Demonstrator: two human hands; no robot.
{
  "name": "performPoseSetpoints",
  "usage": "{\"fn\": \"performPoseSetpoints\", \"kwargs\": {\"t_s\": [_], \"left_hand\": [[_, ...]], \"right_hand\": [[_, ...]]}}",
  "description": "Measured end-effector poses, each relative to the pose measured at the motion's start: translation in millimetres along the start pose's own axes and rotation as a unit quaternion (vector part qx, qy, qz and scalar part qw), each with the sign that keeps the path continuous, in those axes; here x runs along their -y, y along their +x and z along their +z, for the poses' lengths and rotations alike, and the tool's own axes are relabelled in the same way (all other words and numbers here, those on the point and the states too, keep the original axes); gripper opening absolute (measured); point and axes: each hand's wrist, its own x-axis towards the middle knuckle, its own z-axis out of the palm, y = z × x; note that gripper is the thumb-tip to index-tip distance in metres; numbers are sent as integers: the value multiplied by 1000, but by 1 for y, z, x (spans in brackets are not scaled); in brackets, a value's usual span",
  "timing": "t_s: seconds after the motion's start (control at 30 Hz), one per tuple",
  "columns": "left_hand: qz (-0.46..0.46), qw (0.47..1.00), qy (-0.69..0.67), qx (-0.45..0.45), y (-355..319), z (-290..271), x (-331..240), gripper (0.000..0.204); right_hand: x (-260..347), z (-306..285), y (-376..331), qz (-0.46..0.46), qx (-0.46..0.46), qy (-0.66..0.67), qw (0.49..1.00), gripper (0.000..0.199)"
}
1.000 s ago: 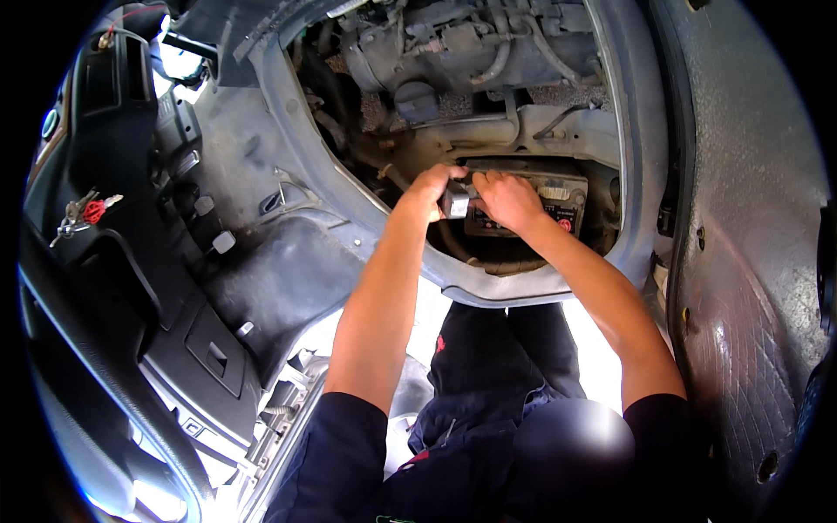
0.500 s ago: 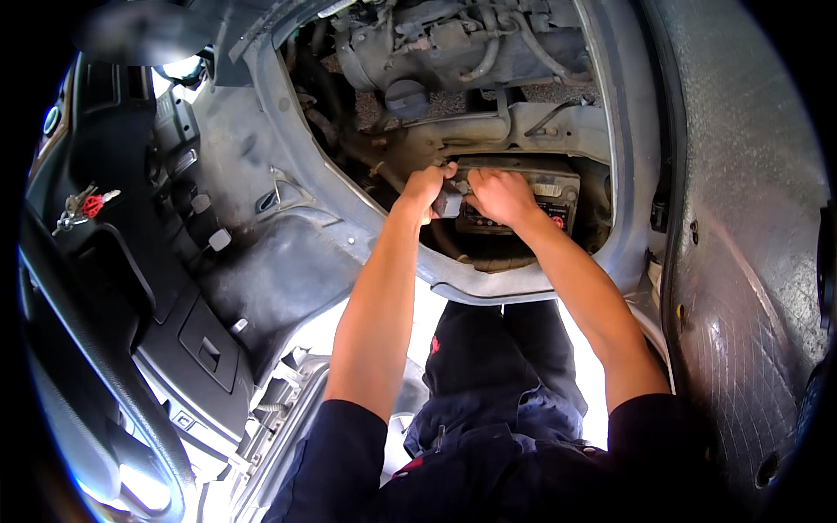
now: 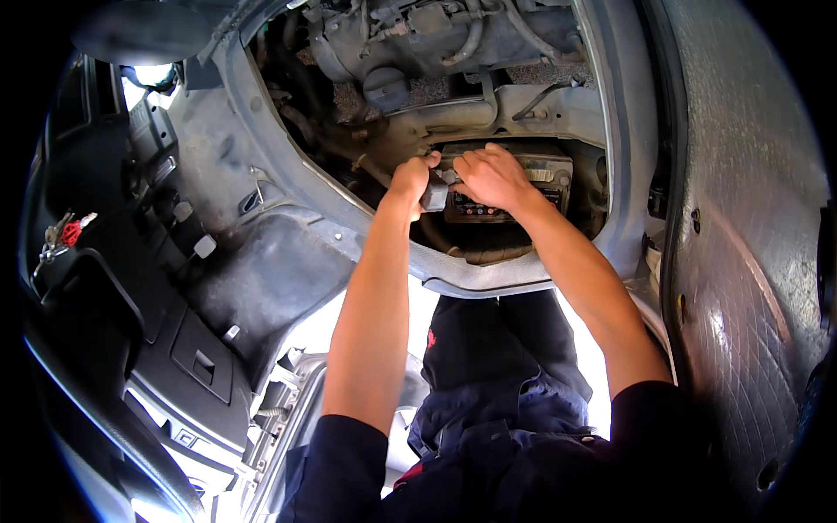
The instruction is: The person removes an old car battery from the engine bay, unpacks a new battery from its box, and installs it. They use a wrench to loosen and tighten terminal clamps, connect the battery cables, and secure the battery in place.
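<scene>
The battery (image 3: 542,163) sits in the floor opening, inside the near edge of the grey frame (image 3: 488,277). Its top faces up; the right hand covers part of it.

Left hand (image 3: 408,185): positioned at the left end of the battery. The fingers are closed around a dark block (image 3: 434,195), with no visible gap between hand and block. The grey end face of the block points toward the person. The rest of the block is hidden by the hand.

Right hand (image 3: 493,174): positioned over the battery, just beside the left hand. The fingers are bent and directed left, toward a small grey part (image 3: 450,177) between the two hands. The fingertips are partly hidden; whether they grip this part or only touch it cannot be determined.

Beyond the battery, a pale beam (image 3: 571,125) crosses the opening. The engine (image 3: 418,39) lies farther forward, with a round dark cap (image 3: 386,88) on its near side and a curved hose (image 3: 471,44) to the right of the cap.

Left of the opening are a pedal (image 3: 205,246) and a bunch of keys (image 3: 65,234). A quilted panel (image 3: 732,305) stands at the right.
</scene>
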Motion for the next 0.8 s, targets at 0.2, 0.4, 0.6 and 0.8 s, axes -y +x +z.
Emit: {"fn": "performPoseSetpoints", "kwargs": {"t_s": [0.2,0.4,0.6,0.8], "left_hand": [[-56,998,-7,38,-14,-4,-16,29],[-63,997,21,40,-4,-5,-28,37],[-100,977,166,88,4,-15,-38,46],[-15,886,442,140,-13,6,-65,64]], "right_hand": [[7,-6,2,30,-3,-2,1000,34],[38,-1,5,233,129,-3,964,31],[39,-4,-8,412,147,264,860,37],[32,5,-9,393,137,326,849,30]]}}
